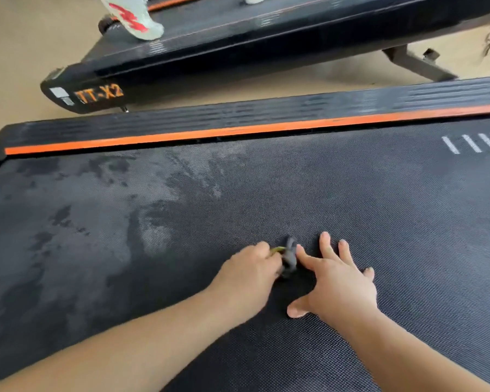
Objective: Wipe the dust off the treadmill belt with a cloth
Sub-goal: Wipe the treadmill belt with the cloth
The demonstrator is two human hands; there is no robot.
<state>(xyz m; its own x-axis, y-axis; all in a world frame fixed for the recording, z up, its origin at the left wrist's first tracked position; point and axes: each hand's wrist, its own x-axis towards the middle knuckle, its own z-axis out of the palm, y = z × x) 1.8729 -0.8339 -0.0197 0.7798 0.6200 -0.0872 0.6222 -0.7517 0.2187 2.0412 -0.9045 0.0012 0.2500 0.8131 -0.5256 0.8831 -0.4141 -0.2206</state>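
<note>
Our left hand (249, 274) gripping the dark wadded cloth (289, 257), right hand (341, 282) splayed open, we should press firmly across the dusty black treadmill belt (379, 207).

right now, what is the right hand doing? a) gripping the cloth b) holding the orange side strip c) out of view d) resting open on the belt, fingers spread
d: the right hand lies open on the treadmill belt with fingers spread, its forefinger beside the bunched dark cloth that the left hand grips.
</note>
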